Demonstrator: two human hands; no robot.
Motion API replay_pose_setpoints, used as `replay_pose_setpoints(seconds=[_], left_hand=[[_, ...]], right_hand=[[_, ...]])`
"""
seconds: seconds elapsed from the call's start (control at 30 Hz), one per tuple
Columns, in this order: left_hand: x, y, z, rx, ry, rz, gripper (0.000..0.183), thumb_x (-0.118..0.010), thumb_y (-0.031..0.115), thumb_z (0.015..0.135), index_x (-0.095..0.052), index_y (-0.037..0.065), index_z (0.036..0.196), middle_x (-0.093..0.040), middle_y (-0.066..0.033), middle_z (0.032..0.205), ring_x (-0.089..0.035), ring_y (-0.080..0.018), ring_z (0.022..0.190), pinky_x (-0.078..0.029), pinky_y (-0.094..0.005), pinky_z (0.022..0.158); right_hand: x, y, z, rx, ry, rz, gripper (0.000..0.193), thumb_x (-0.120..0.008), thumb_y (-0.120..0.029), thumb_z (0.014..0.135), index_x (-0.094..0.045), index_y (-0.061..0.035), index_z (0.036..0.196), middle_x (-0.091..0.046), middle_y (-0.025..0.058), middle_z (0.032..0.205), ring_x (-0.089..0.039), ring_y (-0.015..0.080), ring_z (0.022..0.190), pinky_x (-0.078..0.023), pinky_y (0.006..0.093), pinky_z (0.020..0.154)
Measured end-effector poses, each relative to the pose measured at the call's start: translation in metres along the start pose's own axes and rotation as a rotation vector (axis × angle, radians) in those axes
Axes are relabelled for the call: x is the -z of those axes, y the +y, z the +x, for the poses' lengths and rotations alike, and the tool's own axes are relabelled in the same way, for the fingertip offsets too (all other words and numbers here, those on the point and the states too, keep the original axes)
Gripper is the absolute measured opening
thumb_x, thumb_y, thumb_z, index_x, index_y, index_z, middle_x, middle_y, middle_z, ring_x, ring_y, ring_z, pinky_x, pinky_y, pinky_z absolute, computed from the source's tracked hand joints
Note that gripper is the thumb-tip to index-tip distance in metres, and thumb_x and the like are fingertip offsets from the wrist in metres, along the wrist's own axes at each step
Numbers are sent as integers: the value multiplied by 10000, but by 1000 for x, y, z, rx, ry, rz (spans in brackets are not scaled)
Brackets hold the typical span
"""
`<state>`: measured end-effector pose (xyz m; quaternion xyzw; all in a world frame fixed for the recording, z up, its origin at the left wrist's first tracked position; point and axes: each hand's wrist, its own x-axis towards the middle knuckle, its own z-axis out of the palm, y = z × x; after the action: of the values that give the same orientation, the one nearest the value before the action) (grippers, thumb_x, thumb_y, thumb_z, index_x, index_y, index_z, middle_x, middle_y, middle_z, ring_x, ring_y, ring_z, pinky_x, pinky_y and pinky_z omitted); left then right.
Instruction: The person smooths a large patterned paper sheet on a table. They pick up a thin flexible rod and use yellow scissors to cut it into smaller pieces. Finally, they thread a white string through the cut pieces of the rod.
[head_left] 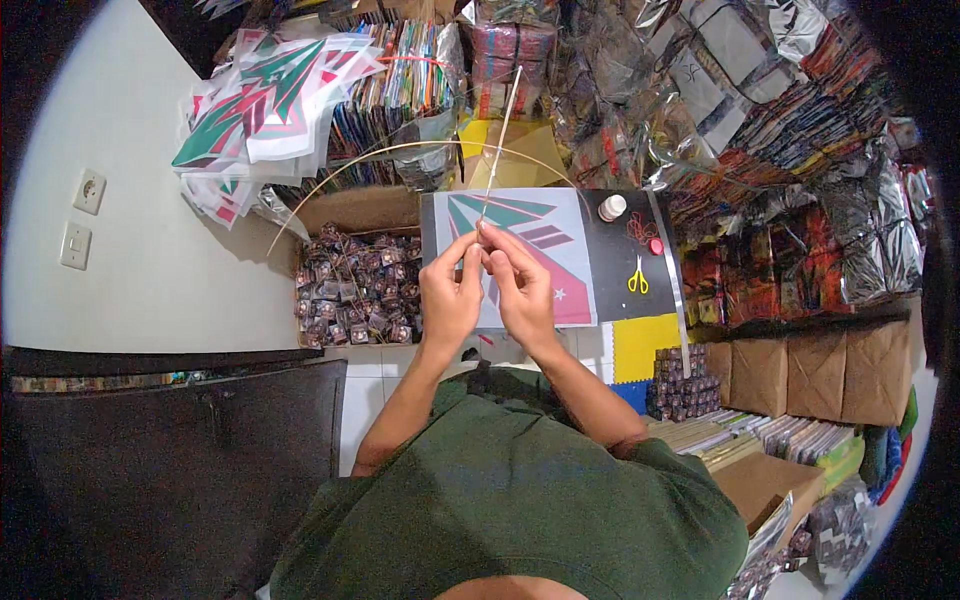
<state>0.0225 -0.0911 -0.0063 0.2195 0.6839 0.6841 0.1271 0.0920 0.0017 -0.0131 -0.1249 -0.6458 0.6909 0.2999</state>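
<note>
Both of my hands come together in front of me, fingertips pinching the near end of a thin pale stick (509, 110). My left hand (450, 298) and my right hand (524, 300) are closed on it side by side. The straight stick points away from me. A long bowed stick (345, 165) crosses it farther out, so the two form a kite-like frame. Beneath my hands, a white sheet (575, 245) printed with green, red and dark shapes lies on a black board (632, 310). Whether thread is between my fingertips is too small to tell.
On the board's right side are a white bottle (612, 207), red thread (640, 230), a red round lid or spool (656, 246) and yellow scissors (638, 280). Similar printed sheets (290, 90) are piled far left. A box of small packets (358, 290) stands left; wrapped bundles (800, 130) crowd the right.
</note>
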Motion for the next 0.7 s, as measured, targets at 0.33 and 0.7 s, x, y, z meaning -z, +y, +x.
replay_pose_setpoints(seconds=[0.33, 0.7], left_hand=[[-3, -6, 2, -2, -5, 43, 295, -592, 155, 1074, -707, -36, 1268, -724, -83, 790, -539, -53, 617, -427, -278, 521], [-27, -23, 4, -167, 55, 87, 295, -596, 135, 1061, -700, -40, 1275, -749, -162, 833, -612, -84, 670, -499, -291, 578]], right_hand=[[6, 2, 2, 60, -29, -129, 377, -564, -81, 1083, -603, 20, 1445, -612, 133, 1416, -598, 190, 1276, -510, 301, 1039], [18, 0, 5, 35, -20, -59, 389, -612, -53, 1051, -607, 27, 1432, -583, 118, 1437, -584, 184, 1293, -506, 294, 1042]])
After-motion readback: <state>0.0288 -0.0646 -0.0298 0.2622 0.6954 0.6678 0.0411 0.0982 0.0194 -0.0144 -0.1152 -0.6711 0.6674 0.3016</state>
